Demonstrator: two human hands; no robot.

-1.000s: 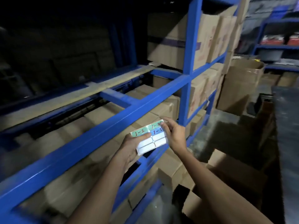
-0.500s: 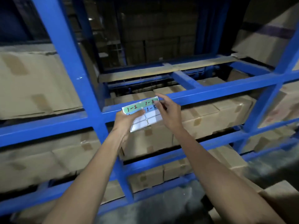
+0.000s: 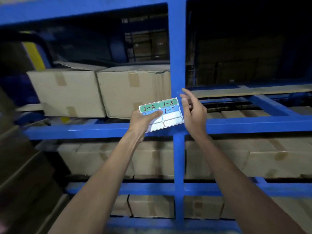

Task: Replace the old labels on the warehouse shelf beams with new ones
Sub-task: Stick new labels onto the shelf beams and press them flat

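Right now, from the head view, our left hand (image 3: 143, 119) grips the label sheet (image 3: 161, 114) by its lower-left part, thumb pressed across the blue row, so the sheet's long axis runs left to right and tilts up toward the blue upright post (image 3: 177, 68). Our right hand (image 3: 194, 112) hangs released and empty just beside the sheet's right edge, so we judge it the nearer hand to peel a sticker, with the shelf beam (image 3: 253, 126) directly behind and below both hands.

Blue shelf (image 3: 108, 130) (cardboard boxes (image 3: 67, 92) aboard)
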